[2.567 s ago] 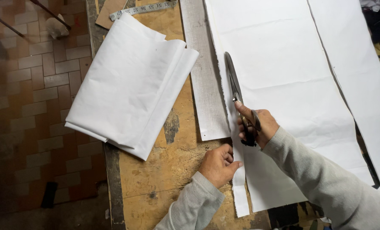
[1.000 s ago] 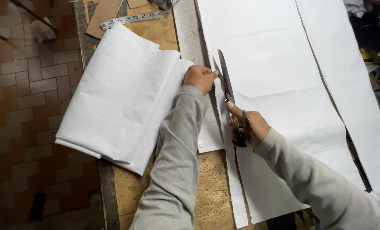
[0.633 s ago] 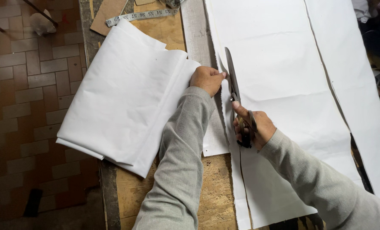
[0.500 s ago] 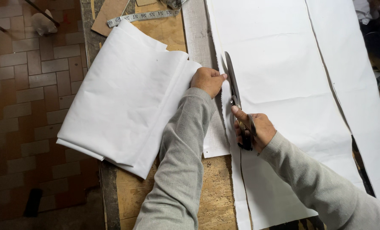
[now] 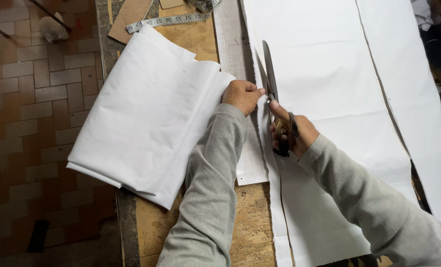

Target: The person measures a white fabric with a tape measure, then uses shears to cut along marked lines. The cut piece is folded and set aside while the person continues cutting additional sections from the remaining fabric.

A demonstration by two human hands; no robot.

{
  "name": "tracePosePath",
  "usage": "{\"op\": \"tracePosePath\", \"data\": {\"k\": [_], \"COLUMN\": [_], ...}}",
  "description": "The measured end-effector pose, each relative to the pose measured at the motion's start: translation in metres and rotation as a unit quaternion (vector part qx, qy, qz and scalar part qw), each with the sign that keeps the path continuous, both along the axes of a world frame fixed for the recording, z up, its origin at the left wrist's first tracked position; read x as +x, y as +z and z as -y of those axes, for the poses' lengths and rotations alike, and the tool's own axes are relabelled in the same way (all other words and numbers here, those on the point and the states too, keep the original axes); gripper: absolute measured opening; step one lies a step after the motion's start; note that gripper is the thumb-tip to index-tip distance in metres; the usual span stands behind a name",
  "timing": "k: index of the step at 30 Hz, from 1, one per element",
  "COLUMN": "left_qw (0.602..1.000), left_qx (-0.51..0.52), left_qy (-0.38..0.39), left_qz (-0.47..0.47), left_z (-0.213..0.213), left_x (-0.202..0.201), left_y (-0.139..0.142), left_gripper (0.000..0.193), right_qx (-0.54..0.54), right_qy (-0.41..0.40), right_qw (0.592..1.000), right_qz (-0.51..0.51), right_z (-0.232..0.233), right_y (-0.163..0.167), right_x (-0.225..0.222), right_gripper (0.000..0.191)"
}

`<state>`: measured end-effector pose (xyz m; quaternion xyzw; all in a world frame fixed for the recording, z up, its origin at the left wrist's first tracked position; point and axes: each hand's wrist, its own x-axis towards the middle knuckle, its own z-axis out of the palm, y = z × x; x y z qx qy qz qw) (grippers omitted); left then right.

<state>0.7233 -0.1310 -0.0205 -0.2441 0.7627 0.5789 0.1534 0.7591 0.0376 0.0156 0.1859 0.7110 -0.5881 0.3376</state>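
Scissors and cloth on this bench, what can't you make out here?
Head view only:
- Scissors: handles buried in the right hand.
- White cloth: cut off by the top edge.
- Left hand: its fingertips curl under.
- Tape measure: far end runs out of frame.
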Motion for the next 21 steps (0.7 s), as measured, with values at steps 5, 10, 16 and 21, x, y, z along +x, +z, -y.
{"op": "tracePosePath", "data": {"k": [5, 10, 16, 21], "left_qw": [1.0, 1.0, 1.0, 1.0], "left_qx": [0.013, 0.016, 0.005, 0.007], "left_qy": [0.008, 0.007, -0.002, 0.003], "left_qz": [-0.008, -0.007, -0.004, -0.001], "left_z": [0.002, 0.0, 0.0, 0.001], "left_x": [-0.002, -0.003, -0.003, -0.002], "left_y": [-0.001, -0.002, -0.002, -0.003], "left_gripper": [0.026, 0.025, 0.023, 0.022], "right_qx": [-0.003, 0.023, 0.016, 0.034], "right_qy": [-0.001, -0.007, 0.017, 0.007], "right_qw": [1.0, 1.0, 1.0, 0.999], "right_qz": [-0.013, -0.011, -0.014, -0.013], "right_z": [0.008, 0.006, 0.002, 0.008], "right_y": [0.0, -0.004, -0.008, -0.005], "right_x": [-0.01, -0.011, -0.011, -0.015], "right_gripper": [0.065, 0.062, 0.057, 0.057]}}
